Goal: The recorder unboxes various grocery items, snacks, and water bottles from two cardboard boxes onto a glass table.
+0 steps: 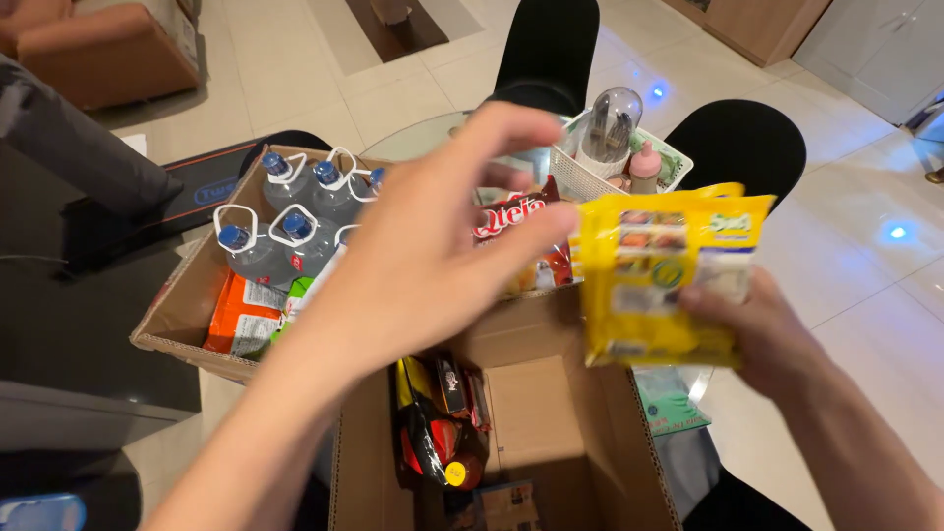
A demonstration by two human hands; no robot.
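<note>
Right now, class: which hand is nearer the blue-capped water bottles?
Left. The left hand hovers open just beside the water bottles; the right hand is farther off, holding the yellow packet.

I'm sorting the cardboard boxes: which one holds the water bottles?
The left box, behind the left hand. It holds blue-capped bottles with white handles; the near box below the hands holds snack packets instead.

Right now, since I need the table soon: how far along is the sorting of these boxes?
Partway, it seems. The far cardboard box already holds water bottles and an orange packet. The near box holds a few wrapped items along one side, with bare bottom showing. The right hand grips a yellow packet above it; the left hand is open beside it. A red snack bag sits behind.
</note>
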